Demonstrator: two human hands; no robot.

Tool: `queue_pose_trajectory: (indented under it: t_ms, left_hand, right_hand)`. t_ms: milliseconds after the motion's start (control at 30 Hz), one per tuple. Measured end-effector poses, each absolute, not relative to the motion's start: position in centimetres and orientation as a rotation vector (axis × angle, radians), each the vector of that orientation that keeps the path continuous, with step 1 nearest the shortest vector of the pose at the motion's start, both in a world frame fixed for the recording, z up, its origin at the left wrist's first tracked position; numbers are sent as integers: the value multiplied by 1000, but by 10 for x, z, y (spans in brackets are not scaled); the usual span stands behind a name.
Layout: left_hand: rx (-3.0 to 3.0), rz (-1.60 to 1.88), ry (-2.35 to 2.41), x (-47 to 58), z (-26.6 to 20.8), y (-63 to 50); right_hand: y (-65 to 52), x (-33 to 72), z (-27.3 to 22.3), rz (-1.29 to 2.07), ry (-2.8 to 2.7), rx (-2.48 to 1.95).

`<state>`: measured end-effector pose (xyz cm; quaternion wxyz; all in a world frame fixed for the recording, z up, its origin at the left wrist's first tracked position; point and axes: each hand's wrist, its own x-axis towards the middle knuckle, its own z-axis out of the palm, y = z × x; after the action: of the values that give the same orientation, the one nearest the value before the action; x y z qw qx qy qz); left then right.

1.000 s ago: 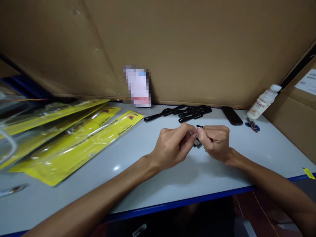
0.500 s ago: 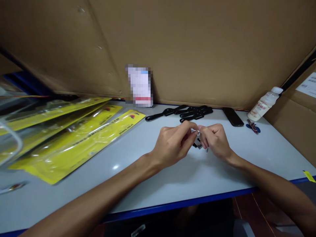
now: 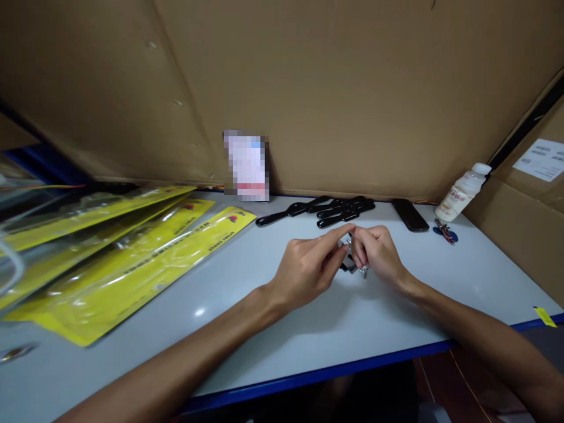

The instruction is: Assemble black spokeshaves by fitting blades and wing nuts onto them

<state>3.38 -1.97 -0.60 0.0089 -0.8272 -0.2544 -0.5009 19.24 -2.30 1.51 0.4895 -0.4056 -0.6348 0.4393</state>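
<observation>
My left hand (image 3: pixel 308 264) and my right hand (image 3: pixel 379 254) meet fingertip to fingertip above the table. A small shiny metal piece (image 3: pixel 348 240) sits between my left index finger and thumb, against the right fingertips. My right fingers are curled closed, and a silvery, screw-like metal part (image 3: pixel 363 272) sticks out beneath them. Its exact kind is too small to tell, and the fingers cover most of it. Small black parts (image 3: pixel 347 266) show below the hands, partly hidden. Just behind lie several flat black pieces with rounded handles (image 3: pixel 339 210), overlapping one another.
Yellow cards in clear plastic packaging (image 3: pixel 145 270) spread over the left side. A blurred-out upright screen (image 3: pixel 249 167) leans on the cardboard wall (image 3: pixel 330 100). At the right are a black phone (image 3: pixel 409 215), a bottle (image 3: pixel 462 192) and keys with a blue tag (image 3: pixel 446 232).
My left index finger has straightened, and its tip has moved away from the thumb. The whole scene has shifted slightly as the head moved. The hands stay together in about the same place.
</observation>
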Motion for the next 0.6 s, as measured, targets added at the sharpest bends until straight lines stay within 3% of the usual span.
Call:
queue_pose_trajectory:
  t_ms: [167, 267, 400, 600]
  left_hand:
    - [-2656, -1539, -748, 28, -9, -10]
    - [-2639, -1442, -1147, 15, -10, 8]
    - [-2520, -998, -1718, 2, -13, 35]
    - [-2583, -378, -1565, 23, -13, 58]
  right_hand:
    - [5, 212, 14, 827, -1559, -1064]
    - [35, 240, 8, 558, -1611, -1225]
    - [61, 275, -6, 6, -1789, -1499]
    - [63, 282, -8, -114, -1830, -1651]
